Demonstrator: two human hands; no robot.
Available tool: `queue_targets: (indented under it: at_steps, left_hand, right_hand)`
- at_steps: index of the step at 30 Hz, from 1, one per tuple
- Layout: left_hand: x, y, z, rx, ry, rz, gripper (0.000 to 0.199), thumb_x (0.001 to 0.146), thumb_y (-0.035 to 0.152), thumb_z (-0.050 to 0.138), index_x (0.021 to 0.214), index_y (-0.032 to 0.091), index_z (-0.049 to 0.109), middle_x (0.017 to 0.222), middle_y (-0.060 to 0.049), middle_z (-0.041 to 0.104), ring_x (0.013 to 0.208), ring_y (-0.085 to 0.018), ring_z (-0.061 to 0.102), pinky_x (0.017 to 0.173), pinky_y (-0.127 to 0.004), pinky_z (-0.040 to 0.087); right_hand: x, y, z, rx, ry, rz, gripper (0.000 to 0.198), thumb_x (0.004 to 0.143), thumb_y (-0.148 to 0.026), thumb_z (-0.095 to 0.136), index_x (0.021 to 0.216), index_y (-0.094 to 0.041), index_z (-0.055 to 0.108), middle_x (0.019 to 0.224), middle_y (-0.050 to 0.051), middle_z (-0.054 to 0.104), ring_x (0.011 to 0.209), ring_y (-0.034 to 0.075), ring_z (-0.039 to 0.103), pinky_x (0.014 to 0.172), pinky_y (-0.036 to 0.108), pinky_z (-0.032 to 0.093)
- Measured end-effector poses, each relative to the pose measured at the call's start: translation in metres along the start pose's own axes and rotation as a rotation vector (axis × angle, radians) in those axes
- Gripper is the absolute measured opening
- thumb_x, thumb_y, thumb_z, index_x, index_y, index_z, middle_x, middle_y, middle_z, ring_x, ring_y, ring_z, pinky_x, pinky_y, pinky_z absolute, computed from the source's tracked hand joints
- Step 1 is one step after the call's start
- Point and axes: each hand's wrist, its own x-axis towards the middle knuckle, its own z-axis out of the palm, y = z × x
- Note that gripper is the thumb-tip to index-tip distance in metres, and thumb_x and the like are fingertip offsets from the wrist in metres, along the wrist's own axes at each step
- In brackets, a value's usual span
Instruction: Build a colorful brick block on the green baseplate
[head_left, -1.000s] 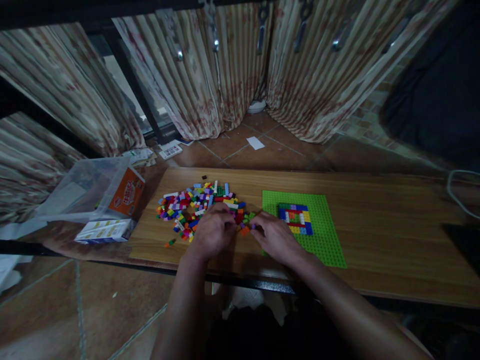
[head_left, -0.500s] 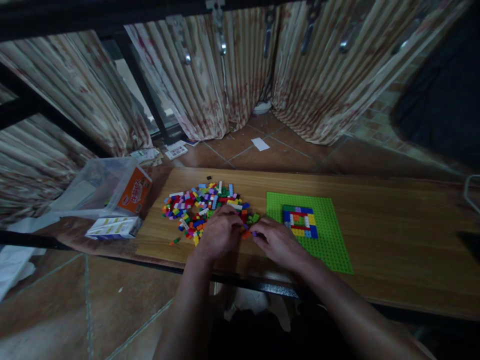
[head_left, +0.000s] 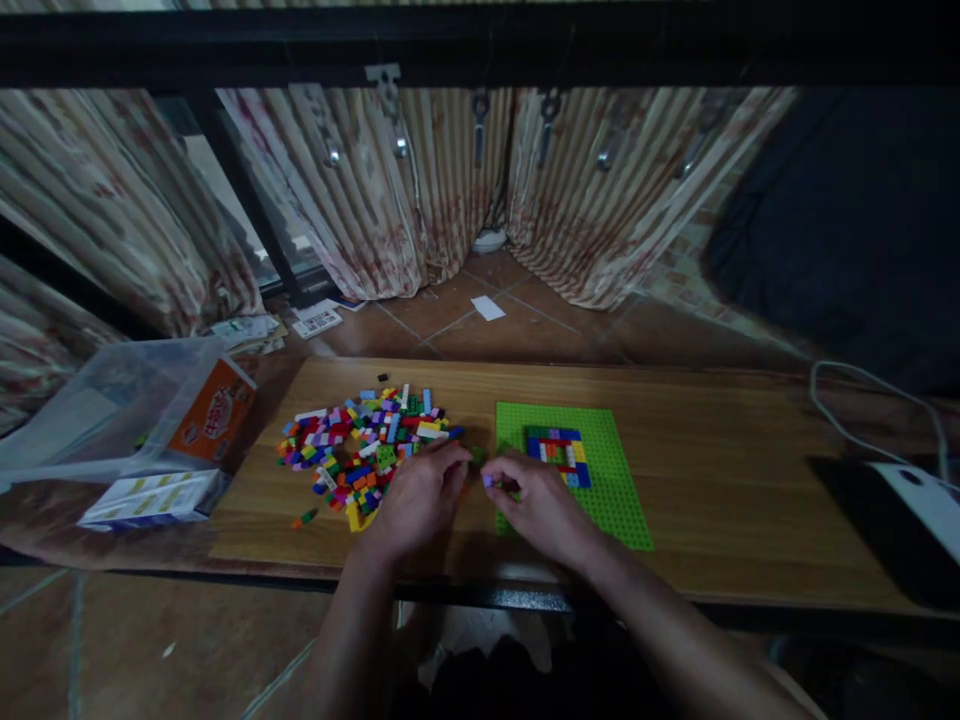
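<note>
My left hand (head_left: 420,500) is closed at the near right side of a heap of loose toy bricks (head_left: 360,440). Its fingertips press together near a dark green brick (head_left: 477,455); what they hold, if anything, is hidden. My right hand (head_left: 544,500) pinches a small purple brick (head_left: 490,481) between thumb and fingers, just over the left edge of a green baseplate (head_left: 622,500). On the baseplate sits a square frame of multicoloured bricks (head_left: 581,450) with an opening in its middle.
A clear plastic bin (head_left: 112,400) with an orange label and a white box (head_left: 154,498) stand left of the wooden table (head_left: 735,480). A black and white object (head_left: 915,500) with a cable lies at the right end. Striped curtains (head_left: 420,200) hang behind.
The view has turned slightly to the right and up. My hands have drawn back from the bricks, and the purple brick in my right hand now shows more plainly.
</note>
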Motion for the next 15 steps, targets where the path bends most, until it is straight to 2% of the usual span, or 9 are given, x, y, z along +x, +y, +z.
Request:
queue_targets:
  at_steps: [3,6,11,15]
  left_hand:
    - [0.001,0.007,0.008,0.011,-0.042,0.035,0.021,0.092,0.018,0.047,0.099,0.021,0.067,0.093,-0.005,0.068,0.086,-0.016,0.063,0.075,-0.027,0.048]
    - [0.005,0.015,0.016,0.018,-0.065,0.075,0.022,0.092,0.018,0.045,0.099,0.022,0.066,0.092,-0.005,0.067,0.085,-0.016,0.063,0.075,-0.027,0.047]
    - [0.013,0.029,0.026,0.052,-0.115,0.094,0.022,0.091,0.017,0.046,0.102,0.022,0.064,0.094,-0.005,0.065,0.085,-0.017,0.062,0.072,-0.027,0.047]
    - [0.017,0.038,0.038,0.074,-0.149,0.103,0.027,0.092,0.018,0.045,0.113,0.024,0.060,0.101,-0.005,0.064,0.091,-0.018,0.062,0.079,-0.029,0.047]
  right_hand:
    - [-0.007,0.002,-0.005,-0.017,0.017,0.004,0.017,0.080,-0.006,0.056,0.086,-0.021,0.061,0.081,-0.001,0.062,0.072,0.012,0.058,0.067,0.024,0.045]
    - [-0.014,0.010,-0.022,-0.030,0.055,0.072,0.014,0.082,-0.010,0.055,0.086,-0.022,0.061,0.079,-0.001,0.064,0.070,0.013,0.059,0.066,0.025,0.046]
    - [-0.019,0.046,-0.058,-0.048,0.181,0.250,0.011,0.082,-0.016,0.058,0.087,-0.021,0.065,0.082,0.002,0.069,0.074,0.016,0.064,0.073,0.031,0.050]
    - [-0.016,0.066,-0.070,-0.162,0.171,0.272,0.010,0.081,-0.019,0.061,0.087,-0.021,0.069,0.085,0.003,0.067,0.078,0.018,0.064,0.077,0.034,0.050]
